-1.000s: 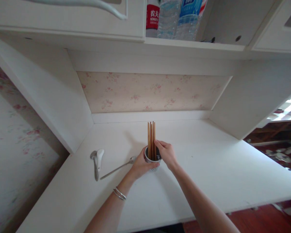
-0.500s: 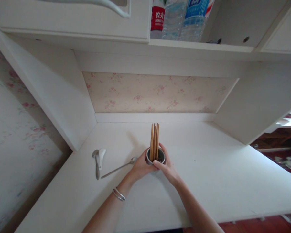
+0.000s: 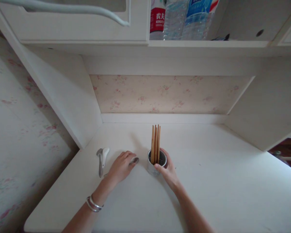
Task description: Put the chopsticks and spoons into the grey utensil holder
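Note:
A small white perforated holder [image 3: 153, 167] stands on the white desk [image 3: 208, 181] with several wooden chopsticks [image 3: 155, 144] upright in it. My right hand [image 3: 168, 170] wraps round the holder's right side, thumb on its front rim. My left hand [image 3: 121, 166] lies over a long metal spoon [image 3: 135, 160] to the left of the holder, fingers curled down on its handle; only the spoon's bowl shows past the fingertips. Two bangles [image 3: 93, 204] circle my left wrist.
A white ceramic spoon [image 3: 105, 152] and a short metal spoon [image 3: 100, 161] lie side by side at the desk's left. Water bottles [image 3: 179, 17] stand on the shelf above. Cabinet side panels close in the desk on the left and right, with floral wallpaper behind.
My left hand has let go of the holder and moved left onto the long metal spoon. My right hand has shifted from the rim to grip the holder's right side.

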Demonstrator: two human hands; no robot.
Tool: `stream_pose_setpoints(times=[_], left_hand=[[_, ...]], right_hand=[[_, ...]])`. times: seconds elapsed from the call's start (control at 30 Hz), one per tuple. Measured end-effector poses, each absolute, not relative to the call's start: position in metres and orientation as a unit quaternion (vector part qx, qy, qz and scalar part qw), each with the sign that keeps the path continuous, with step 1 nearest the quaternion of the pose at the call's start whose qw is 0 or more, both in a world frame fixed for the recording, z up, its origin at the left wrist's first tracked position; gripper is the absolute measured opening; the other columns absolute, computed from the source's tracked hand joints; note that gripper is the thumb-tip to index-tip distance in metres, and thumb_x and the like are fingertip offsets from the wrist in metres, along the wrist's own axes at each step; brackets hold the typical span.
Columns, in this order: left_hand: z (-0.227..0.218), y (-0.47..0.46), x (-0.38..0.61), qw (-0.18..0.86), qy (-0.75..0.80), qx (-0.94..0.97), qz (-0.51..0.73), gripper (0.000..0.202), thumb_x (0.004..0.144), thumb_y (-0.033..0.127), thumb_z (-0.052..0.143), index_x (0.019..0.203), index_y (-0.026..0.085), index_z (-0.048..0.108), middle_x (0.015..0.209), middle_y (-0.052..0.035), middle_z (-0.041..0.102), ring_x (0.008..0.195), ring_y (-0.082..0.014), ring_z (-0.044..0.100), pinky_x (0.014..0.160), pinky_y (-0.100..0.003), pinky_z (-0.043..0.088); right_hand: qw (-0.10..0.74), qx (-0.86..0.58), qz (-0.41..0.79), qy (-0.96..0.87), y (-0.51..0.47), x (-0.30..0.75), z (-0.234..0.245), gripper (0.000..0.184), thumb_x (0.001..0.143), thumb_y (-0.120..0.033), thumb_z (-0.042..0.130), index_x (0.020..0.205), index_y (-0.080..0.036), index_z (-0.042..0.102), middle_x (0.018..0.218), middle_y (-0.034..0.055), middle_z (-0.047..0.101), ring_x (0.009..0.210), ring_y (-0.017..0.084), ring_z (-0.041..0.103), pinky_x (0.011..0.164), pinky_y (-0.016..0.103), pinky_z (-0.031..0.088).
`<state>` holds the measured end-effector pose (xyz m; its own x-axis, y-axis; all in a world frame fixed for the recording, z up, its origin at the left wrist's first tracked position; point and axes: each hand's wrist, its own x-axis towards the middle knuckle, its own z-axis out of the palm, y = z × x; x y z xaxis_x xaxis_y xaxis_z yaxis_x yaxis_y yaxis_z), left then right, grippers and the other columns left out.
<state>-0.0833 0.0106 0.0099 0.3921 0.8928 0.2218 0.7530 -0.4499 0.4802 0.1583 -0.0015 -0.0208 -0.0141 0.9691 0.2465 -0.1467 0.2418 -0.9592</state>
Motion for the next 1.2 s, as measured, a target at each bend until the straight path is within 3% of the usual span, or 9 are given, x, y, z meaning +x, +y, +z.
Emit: stream_pose_setpoints(times=[0.1,0.2,0.43,0.6,0.77,0.87,1.07,1.2], left_hand=[[0.008,0.011,-0.105,0.092,0.549,0.821,0.127,0.019,0.087,0.026,0.053,0.099,0.018,0.065,0.103,-0.0091,0.063,0.103,-0.0256,0.054,0.092,-0.038,0.042],[0.002,0.011,-0.112,0.097,0.559,0.821,0.067,0.019,0.088,0.024,0.048,0.088,0.017,0.065,0.094,-0.0093,0.064,0.094,-0.0245,0.056,0.085,-0.035,0.042],[0.015,0.019,-0.104,0.168,0.563,0.805,0.09,0.018,0.085,0.022,0.046,0.079,0.018,0.063,0.084,-0.0085,0.066,0.082,-0.0223,0.059,0.073,-0.03,0.039],[0.07,0.03,-0.085,0.238,0.568,0.76,0.207,0.015,0.081,0.034,0.053,0.078,0.021,0.061,0.069,0.0002,0.061,0.065,-0.0164,0.056,0.061,-0.026,0.037],[0.132,0.034,-0.052,0.373,0.49,0.667,0.42,0.029,0.076,0.044,0.064,0.085,0.017,0.059,0.076,-0.0001,0.062,0.066,-0.0136,0.06,0.065,-0.027,0.049],[0.145,0.035,-0.031,0.407,0.46,0.608,0.504,0.031,0.073,0.044,0.068,0.082,0.016,0.058,0.076,0.0004,0.061,0.066,-0.0122,0.062,0.071,-0.029,0.054],[0.107,0.036,-0.001,0.425,0.469,0.596,0.494,0.028,0.076,0.043,0.067,0.081,0.016,0.059,0.074,-0.0015,0.064,0.067,-0.0158,0.066,0.069,-0.03,0.054],[0.067,0.032,0.006,0.376,0.496,0.631,0.463,0.024,0.079,0.041,0.063,0.079,0.017,0.064,0.078,-0.0041,0.068,0.074,-0.0178,0.067,0.072,-0.03,0.052]], right_hand=[[0.591,-0.392,0.465,-0.529,-0.001,0.158,-0.024,0.076,0.068,-0.041,0.081,0.132,-0.028,0.043,0.128,0.0088,0.061,0.118,0.029,0.056,0.103,0.049,0.041],[0.591,-0.391,0.457,-0.537,-0.002,0.157,-0.026,0.074,0.071,-0.04,0.079,0.133,-0.028,0.041,0.129,0.009,0.059,0.118,0.028,0.056,0.104,0.048,0.041],[0.596,-0.398,0.45,-0.532,-0.007,0.158,-0.026,0.07,0.074,-0.041,0.076,0.133,-0.028,0.041,0.129,0.009,0.059,0.119,0.028,0.055,0.103,0.048,0.041],[0.608,-0.385,0.457,-0.523,-0.009,0.157,-0.023,0.071,0.073,-0.041,0.077,0.133,-0.028,0.041,0.129,0.0086,0.059,0.119,0.028,0.055,0.103,0.047,0.041],[0.606,-0.391,0.455,-0.522,-0.008,0.156,-0.024,0.071,0.074,-0.041,0.076,0.133,-0.027,0.041,0.129,0.0087,0.059,0.12,0.028,0.054,0.105,0.048,0.039],[0.61,-0.384,0.46,-0.518,-0.008,0.156,-0.024,0.072,0.073,-0.042,0.077,0.133,-0.026,0.041,0.129,0.0088,0.059,0.119,0.028,0.055,0.105,0.048,0.039],[0.62,-0.382,0.458,-0.509,-0.01,0.155,-0.022,0.071,0.072,-0.041,0.078,0.132,-0.028,0.043,0.129,0.0079,0.06,0.119,0.028,0.056,0.103,0.046,0.041],[0.618,-0.374,0.458,-0.518,-0.009,0.155,-0.022,0.07,0.073,-0.04,0.077,0.133,-0.028,0.042,0.13,0.0084,0.059,0.12,0.028,0.055,0.103,0.046,0.041]])
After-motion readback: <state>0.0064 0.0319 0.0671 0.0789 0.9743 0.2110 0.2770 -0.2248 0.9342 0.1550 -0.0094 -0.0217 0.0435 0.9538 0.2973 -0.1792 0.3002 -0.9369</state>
